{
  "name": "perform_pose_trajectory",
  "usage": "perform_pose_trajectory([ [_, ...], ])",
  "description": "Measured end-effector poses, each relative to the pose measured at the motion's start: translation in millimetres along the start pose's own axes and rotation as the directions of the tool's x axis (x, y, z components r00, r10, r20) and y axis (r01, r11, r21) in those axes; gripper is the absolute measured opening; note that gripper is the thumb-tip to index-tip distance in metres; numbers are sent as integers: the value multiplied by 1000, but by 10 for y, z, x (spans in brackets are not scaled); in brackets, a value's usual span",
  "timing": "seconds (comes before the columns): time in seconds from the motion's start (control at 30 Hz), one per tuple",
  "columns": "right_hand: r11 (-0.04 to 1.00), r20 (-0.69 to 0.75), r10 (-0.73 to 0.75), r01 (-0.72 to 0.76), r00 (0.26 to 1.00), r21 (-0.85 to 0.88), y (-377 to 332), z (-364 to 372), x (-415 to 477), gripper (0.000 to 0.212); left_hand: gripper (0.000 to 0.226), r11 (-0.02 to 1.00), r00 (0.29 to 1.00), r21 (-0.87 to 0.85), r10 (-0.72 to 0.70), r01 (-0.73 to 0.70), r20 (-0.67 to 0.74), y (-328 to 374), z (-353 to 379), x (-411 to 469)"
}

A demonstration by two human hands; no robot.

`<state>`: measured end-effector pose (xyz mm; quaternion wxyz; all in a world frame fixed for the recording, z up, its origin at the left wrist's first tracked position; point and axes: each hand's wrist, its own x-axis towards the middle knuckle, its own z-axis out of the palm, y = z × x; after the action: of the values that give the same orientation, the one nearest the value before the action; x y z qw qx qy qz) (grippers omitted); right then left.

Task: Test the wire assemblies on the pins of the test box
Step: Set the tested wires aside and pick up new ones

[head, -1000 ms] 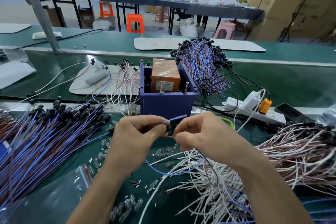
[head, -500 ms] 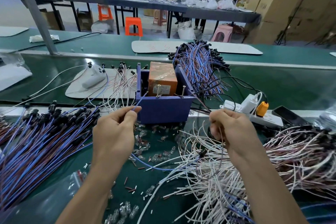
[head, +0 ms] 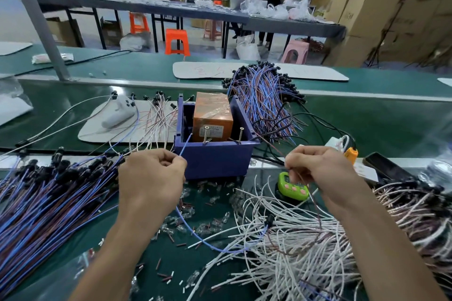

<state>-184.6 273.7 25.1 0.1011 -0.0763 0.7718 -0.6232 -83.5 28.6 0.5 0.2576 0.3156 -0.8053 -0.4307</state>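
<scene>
The purple test box (head: 215, 159) stands on the green bench with an orange block (head: 212, 117) inside and two upright metal pins (head: 207, 134) at its front rim. My left hand (head: 151, 178) pinches the blue wire (head: 185, 146) of one assembly, its tip pointing up at the box's left front corner. My right hand (head: 325, 173) pinches the assembly's brown wire (head: 271, 145), which runs up toward the box's right side, near the right pin (head: 241, 135). Both wires hang down and loop to a black connector (head: 269, 219) over the white wires.
A heap of blue and brown assemblies (head: 44, 203) lies on the left, another (head: 264, 102) behind the box. White wires (head: 281, 252) pile at the front right. A green timer (head: 292, 187), a power strip (head: 337, 146), a phone (head: 386, 168) and small loose parts (head: 195, 222) lie around.
My hands were together in front of the box, then spread apart. The blue wire end now rises toward the left corner and the brown end toward the right side.
</scene>
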Motion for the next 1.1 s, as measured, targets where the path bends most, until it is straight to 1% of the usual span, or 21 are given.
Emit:
perform_pose_trajectory([
  [0.07,999,20,30,-29,999,-20,34,-2,33,30,27,999,999,37,30,-28,-34,-24,20,-11],
  [0.17,998,55,66,-65,996,-25,74,-24,76,30,31,999,995,15,50,-49,-83,-76,50,-54],
  [0.27,998,87,63,-61,994,-20,120,-15,96,25,37,998,991,-2,65,-66,-115,-108,95,-85],
  [0.43,998,74,65,-66,995,6,207,50,125,29,39,996,987,-3,83,-85,-140,-125,130,-76],
  [0.6,997,37,74,-75,997,3,247,138,133,36,38,994,983,0,106,-108,-152,-154,146,-76],
  [0.87,999,57,35,-36,998,30,242,129,88,28,41,992,985,-39,110,-116,-135,-161,151,-70],
  [1.1,998,79,18,-23,997,59,252,133,82,20,41,993,985,-29,110,-114,-130,-157,153,-75],
])
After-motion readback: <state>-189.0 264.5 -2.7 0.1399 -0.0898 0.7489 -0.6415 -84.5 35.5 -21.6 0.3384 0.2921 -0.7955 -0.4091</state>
